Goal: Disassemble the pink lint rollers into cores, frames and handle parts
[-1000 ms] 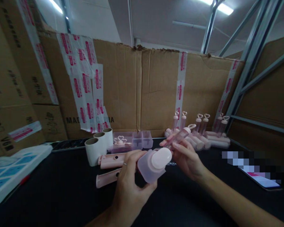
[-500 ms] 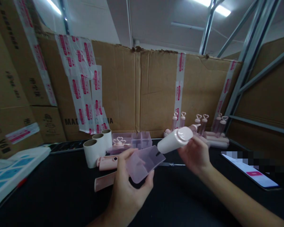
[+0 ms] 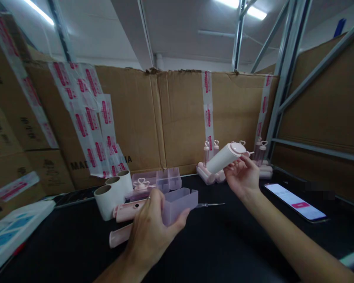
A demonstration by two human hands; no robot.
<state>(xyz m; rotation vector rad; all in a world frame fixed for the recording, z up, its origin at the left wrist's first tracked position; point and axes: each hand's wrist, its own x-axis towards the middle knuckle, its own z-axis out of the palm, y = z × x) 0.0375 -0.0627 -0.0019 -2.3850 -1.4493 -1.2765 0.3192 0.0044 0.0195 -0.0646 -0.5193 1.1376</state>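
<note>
At far left, a white tray with blue compartments is lying on the black table, and three white rolls are standing in a row beside a pink shell with a dark hole. A second pink shell is lying nearer the person, partly hidden by the left hand. Behind them, a heart-topped piece is resting by a lilac divided tray; these parts are lying loose and, judging by that, are waiting to be worked on. The left hand is gripping an open lilac box between thumb and fingers, while a thin-shafted tool is lying just beyond it. The right hand is grasping a tilted white cylinder by its pale pink cap end (a small pink tip is poking out there, its body hidden). Box and cylinder are staying well apart. Behind the right hand, heart-topped tubes are standing among pink cylinders, apparently the more finished group; how many are remaining is unclear. At far right, a lit phone is lying face up
</note>
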